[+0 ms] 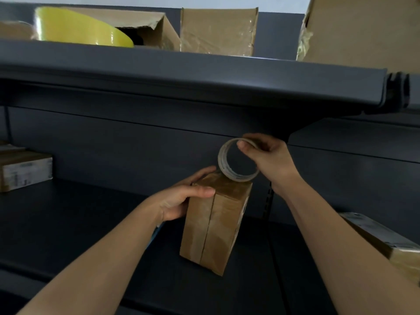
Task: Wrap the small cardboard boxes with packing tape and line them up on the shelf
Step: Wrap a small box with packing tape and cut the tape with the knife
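Note:
A small brown cardboard box (216, 226) stands on end over the dark lower shelf (79, 219), its faces glossy with clear tape. My left hand (184, 196) grips the box's upper left side, thumb across the front and fingers over the top. My right hand (266, 160) pinches a nearly used-up roll of clear packing tape (236, 160), thumb inside the ring. The roll's lower rim touches the box's top edge.
The upper shelf (204, 73) overhangs just above my hands and carries a yellow strap roll (79, 28), an open carton (150, 28) and taped cardboard boxes (218, 30). A taped box (22, 169) sits at the lower shelf's far left, another (386, 242) at the right.

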